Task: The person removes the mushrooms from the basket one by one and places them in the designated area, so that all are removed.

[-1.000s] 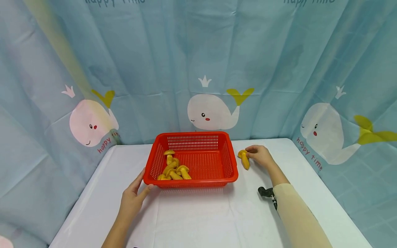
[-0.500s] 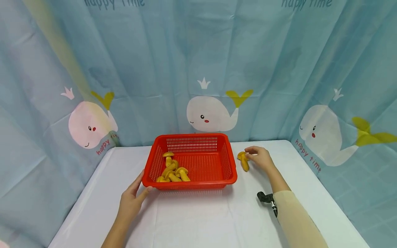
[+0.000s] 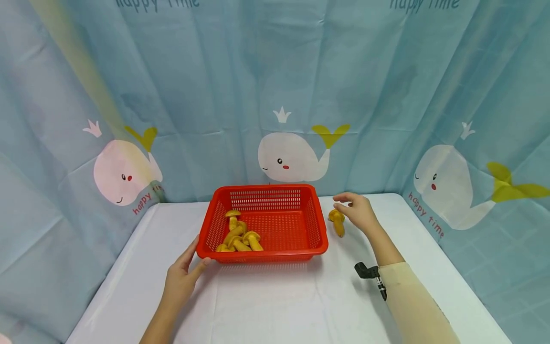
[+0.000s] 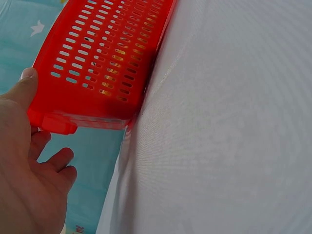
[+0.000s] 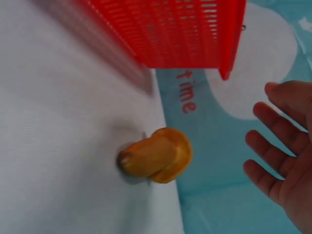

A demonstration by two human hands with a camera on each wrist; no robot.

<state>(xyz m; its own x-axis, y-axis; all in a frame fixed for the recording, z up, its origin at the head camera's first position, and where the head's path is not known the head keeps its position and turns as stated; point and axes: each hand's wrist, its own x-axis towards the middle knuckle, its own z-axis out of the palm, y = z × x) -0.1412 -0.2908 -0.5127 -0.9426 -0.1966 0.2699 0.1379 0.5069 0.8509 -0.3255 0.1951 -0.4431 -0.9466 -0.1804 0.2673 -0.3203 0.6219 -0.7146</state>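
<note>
A red plastic basket [image 3: 262,256] with slotted walls stands on the white table. Several yellow-brown mushrooms [image 3: 253,241] lie together in its left part. My left hand [image 3: 179,282] holds the basket's near left corner, thumb at the front and fingers along the side; the left wrist view shows the thumb [image 4: 28,87] against the rim. To the right of the basket, one more mushroom [image 3: 338,224] lies on the table, cap toward the back. Over its cap is my right hand [image 3: 360,214], fingers spread and holding nothing. The right wrist view shows this hand [image 5: 292,156] apart from the mushroom [image 5: 156,156].
A black wrist-camera mount [image 3: 367,271] sticks out beside the right sleeve [image 3: 412,301]. Behind and on both sides of the table [image 3: 266,306] hangs a blue curtain [image 3: 206,95] with printed whales. The basket's far side is close to the curtain.
My right hand has let go of the mushroom beside the basket, spread its fingers and shifted slightly up and left. The left hand keeps its hold on the basket.
</note>
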